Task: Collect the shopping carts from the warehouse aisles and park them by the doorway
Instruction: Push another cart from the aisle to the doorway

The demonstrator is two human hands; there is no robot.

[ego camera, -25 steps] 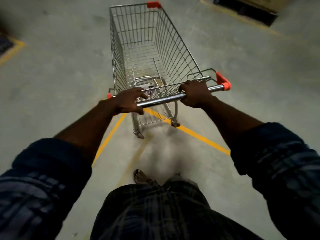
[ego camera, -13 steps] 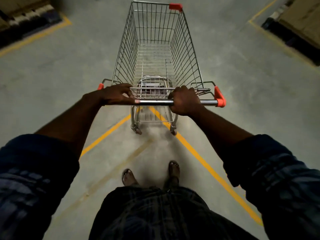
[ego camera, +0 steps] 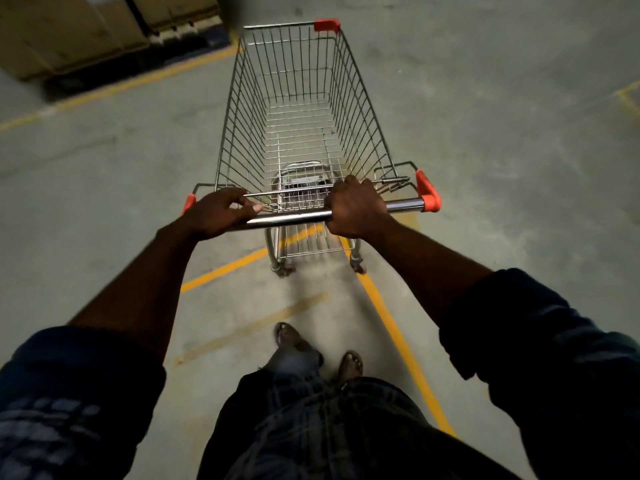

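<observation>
A wire shopping cart (ego camera: 242,109) with orange corner caps stands straight ahead of me on the concrete floor, its basket empty. My left hand (ego camera: 218,213) grips the left end of the chrome handle bar (ego camera: 403,205). My right hand (ego camera: 356,211) is closed around the bar right of its middle. Both arms are stretched out in front. The cart's rear wheels straddle the point where two yellow floor lines meet.
Cardboard boxes (ego camera: 69,29) on a dark pallet sit at the upper left behind a yellow floor line (ego camera: 138,81). Another yellow line (ego camera: 398,337) runs back past my right foot. Bare grey concrete lies to the right, with a faint yellow mark (ego camera: 628,98) at the far right edge.
The cart and my view have swung to the right: the boxes at the left have come closer and larger, and the pallet at the right has left the view. Both hands kept their grip.
</observation>
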